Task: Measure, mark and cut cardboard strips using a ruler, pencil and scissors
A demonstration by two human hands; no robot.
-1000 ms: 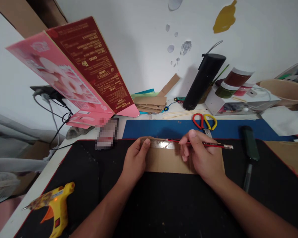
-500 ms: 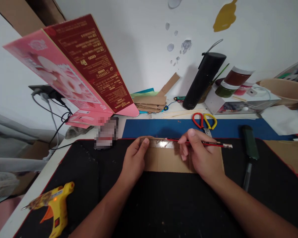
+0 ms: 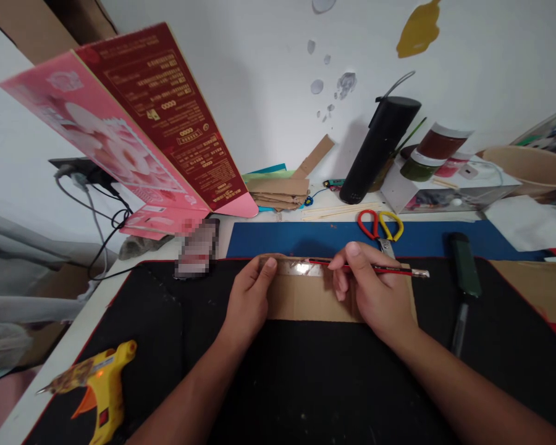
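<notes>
A strip of brown cardboard (image 3: pixel 312 303) lies on the black mat, with a clear ruler (image 3: pixel 301 268) along its far edge. My left hand (image 3: pixel 248 296) grips the left end, its thumb pressing on the ruler and cardboard, its other fingers partly hidden. In my right hand (image 3: pixel 377 293) is a red and black pencil (image 3: pixel 393 269), held nearly level, its tip end pointing left at the ruler's upper edge. The right hand covers part of the cardboard's right side. Scissors (image 3: pixel 380 225) with red and yellow handles lie just beyond it.
A yellow glue gun (image 3: pixel 109 383) with a lit orange light lies at left. A phone-like item (image 3: pixel 197 250), blurred, sits by the pink box (image 3: pixel 115 136). A dark green-handled tool (image 3: pixel 463 266) lies at right. Behind stand a black cylinder (image 3: pixel 380 148) and paint jars (image 3: pixel 442 142).
Both hands, the ruler and the pencil keep nearly the same pose on the cardboard. The whole view has shifted very slightly.
</notes>
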